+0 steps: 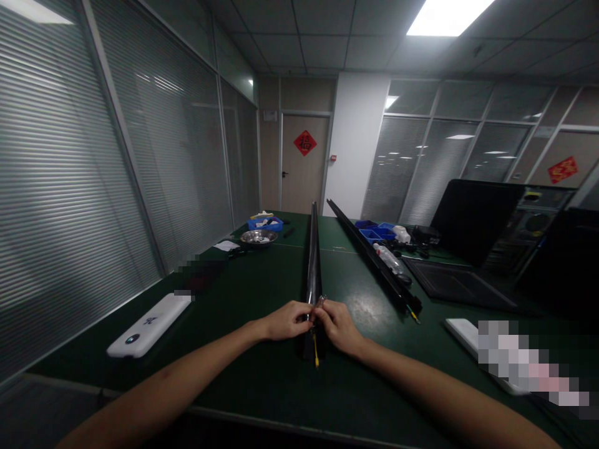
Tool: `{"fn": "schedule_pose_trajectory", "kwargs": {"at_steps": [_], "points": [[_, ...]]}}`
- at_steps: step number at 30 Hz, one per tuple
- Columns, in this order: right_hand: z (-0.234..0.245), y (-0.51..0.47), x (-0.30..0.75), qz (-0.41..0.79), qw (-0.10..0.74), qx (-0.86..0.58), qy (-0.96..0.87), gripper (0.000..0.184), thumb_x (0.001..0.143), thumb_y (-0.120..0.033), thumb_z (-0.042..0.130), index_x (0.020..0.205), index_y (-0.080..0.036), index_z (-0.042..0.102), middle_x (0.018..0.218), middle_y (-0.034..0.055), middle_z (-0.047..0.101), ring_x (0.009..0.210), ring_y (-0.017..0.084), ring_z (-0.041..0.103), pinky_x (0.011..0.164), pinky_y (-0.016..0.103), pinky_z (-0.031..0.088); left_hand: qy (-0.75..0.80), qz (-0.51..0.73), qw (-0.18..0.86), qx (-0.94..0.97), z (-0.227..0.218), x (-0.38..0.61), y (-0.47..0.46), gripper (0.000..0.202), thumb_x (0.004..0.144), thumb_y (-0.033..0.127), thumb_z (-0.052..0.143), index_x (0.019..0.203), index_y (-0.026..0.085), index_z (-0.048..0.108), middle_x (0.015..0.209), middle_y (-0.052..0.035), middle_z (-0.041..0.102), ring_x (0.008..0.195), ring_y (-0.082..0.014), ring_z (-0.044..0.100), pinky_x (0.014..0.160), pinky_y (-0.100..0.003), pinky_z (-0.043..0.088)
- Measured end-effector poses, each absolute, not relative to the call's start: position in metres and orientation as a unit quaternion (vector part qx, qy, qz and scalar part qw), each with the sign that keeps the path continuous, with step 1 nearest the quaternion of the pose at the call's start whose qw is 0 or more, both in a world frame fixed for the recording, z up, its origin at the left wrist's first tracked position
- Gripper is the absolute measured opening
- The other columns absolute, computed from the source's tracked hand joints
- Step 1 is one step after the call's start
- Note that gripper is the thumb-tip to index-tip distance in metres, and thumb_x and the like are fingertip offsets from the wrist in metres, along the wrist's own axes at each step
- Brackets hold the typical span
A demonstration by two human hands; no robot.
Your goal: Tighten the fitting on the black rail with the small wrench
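A long black rail (314, 262) lies lengthwise in the middle of the worktop (253, 386), running from the near part towards the far edge, and both hands meet over it close to its near end. The left hand (289, 320) is mostly closed, its thumb and bent fingers gripping the rail from the left. The right hand (340, 327) comes in from the right, fingers curled and nearly closed, pinching a small shiny piece (321, 302) against the rail (too small to make out properly). A yellow wire (316, 357) sticks out at the near end, just below the fingers. To the right, well apart, a second black rail (365, 249) lies slanted, with a clear bottle (389, 259) just beside it. Far left, a metal bowl (257, 244) sits near a blue basket (253, 226).
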State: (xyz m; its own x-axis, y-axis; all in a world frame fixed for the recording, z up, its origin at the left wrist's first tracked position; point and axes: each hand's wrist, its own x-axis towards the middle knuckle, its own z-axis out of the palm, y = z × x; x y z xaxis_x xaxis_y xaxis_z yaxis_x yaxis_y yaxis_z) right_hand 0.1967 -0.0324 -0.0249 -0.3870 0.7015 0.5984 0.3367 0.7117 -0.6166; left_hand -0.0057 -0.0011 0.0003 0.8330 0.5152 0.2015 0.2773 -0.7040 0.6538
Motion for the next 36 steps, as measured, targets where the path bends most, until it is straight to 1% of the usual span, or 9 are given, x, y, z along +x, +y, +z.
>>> {"fn": "schedule_pose_trajectory", "kwargs": {"at_steps": [3, 7, 12, 18, 25, 29, 32, 36], "points": [[-0.0260, -0.0313, 0.1972, 0.195, 0.450, -0.326, -0.808, 0.043, 0.106, -0.040, 0.041, 0.077, -0.017, 0.064, 0.075, 0.0037, 0.064, 0.069, 0.017, 0.060, 0.066, 0.026, 0.045, 0.220, 0.195, 0.306, 0.905, -0.0011, -0.0053, -0.0008, 0.015, 0.093, 0.024, 0.054, 0.093, 0.012, 0.063, 0.088, -0.0039, 0.060, 0.073, -0.0145, 0.052, 0.067, -0.022, 0.042], [-0.0264, -0.0308, 0.1974, 0.191, 0.450, -0.327, -0.809, 0.045, 0.106, -0.042, 0.040, 0.077, -0.017, 0.064, 0.074, 0.0036, 0.064, 0.068, 0.017, 0.059, 0.066, 0.026, 0.044, 0.225, 0.197, 0.306, 0.904, -0.0010, -0.0048, -0.0016, 0.015, 0.093, 0.025, 0.054, 0.090, 0.013, 0.062, 0.083, -0.0021, 0.057, 0.070, -0.0133, 0.050, 0.063, -0.021, 0.040], [-0.0257, -0.0322, 0.1970, 0.194, 0.451, -0.332, -0.805, 0.045, 0.106, -0.042, 0.040, 0.076, -0.017, 0.064, 0.074, 0.0034, 0.064, 0.068, 0.016, 0.059, 0.066, 0.026, 0.044, 0.228, 0.190, 0.321, 0.900, 0.0023, -0.0051, -0.0030, 0.015, 0.094, 0.025, 0.054, 0.091, 0.013, 0.063, 0.088, -0.0034, 0.059, 0.071, -0.0134, 0.051, 0.063, -0.021, 0.040], [-0.0283, -0.0327, 0.1972, 0.196, 0.484, -0.359, -0.774, 0.043, 0.105, -0.040, 0.043, 0.076, -0.017, 0.065, 0.070, 0.0012, 0.061, 0.064, 0.014, 0.057, 0.062, 0.024, 0.042, 0.226, 0.188, 0.312, 0.904, 0.0021, -0.0054, -0.0016, 0.013, 0.094, 0.025, 0.056, 0.092, 0.013, 0.061, 0.088, -0.0026, 0.059, 0.072, -0.0136, 0.053, 0.066, -0.021, 0.042], [-0.0239, -0.0364, 0.1958, 0.188, 0.476, -0.371, -0.775, 0.047, 0.105, -0.042, 0.043, 0.071, -0.016, 0.063, 0.066, 0.0011, 0.059, 0.061, 0.014, 0.055, 0.060, 0.025, 0.040, 0.231, 0.177, 0.321, 0.901, 0.0018, -0.0059, -0.0010, 0.014, 0.094, 0.022, 0.056, 0.099, 0.012, 0.065, 0.095, -0.0047, 0.063, 0.073, -0.0141, 0.055, 0.065, -0.022, 0.042], [-0.0242, -0.0369, 0.1953, 0.189, 0.470, -0.365, -0.781, 0.046, 0.105, -0.041, 0.043, 0.073, -0.016, 0.063, 0.068, 0.0018, 0.061, 0.063, 0.014, 0.057, 0.061, 0.025, 0.040, 0.223, 0.183, 0.316, 0.904, 0.0012, -0.0059, -0.0003, 0.014, 0.095, 0.022, 0.056, 0.099, 0.012, 0.065, 0.094, -0.0045, 0.063, 0.072, -0.0133, 0.054, 0.064, -0.021, 0.042], [-0.0254, -0.0362, 0.1952, 0.187, 0.464, -0.359, -0.788, 0.046, 0.105, -0.041, 0.043, 0.072, -0.016, 0.062, 0.068, 0.0014, 0.060, 0.061, 0.014, 0.056, 0.059, 0.024, 0.039, 0.214, 0.185, 0.314, 0.906, -0.0006, -0.0058, 0.0010, 0.015, 0.095, 0.022, 0.056, 0.102, 0.013, 0.064, 0.094, -0.0042, 0.062, 0.074, -0.0136, 0.054, 0.065, -0.021, 0.042], [-0.0251, -0.0363, 0.1950, 0.178, 0.455, -0.354, -0.798, 0.046, 0.105, -0.041, 0.043, 0.071, -0.016, 0.060, 0.066, 0.0014, 0.059, 0.060, 0.014, 0.053, 0.058, 0.025, 0.038, 0.214, 0.196, 0.306, 0.907, -0.0023, -0.0055, 0.0015, 0.012, 0.094, 0.021, 0.056, 0.097, 0.012, 0.064, 0.087, -0.0026, 0.060, 0.072, -0.0134, 0.053, 0.064, -0.021, 0.042]]}}
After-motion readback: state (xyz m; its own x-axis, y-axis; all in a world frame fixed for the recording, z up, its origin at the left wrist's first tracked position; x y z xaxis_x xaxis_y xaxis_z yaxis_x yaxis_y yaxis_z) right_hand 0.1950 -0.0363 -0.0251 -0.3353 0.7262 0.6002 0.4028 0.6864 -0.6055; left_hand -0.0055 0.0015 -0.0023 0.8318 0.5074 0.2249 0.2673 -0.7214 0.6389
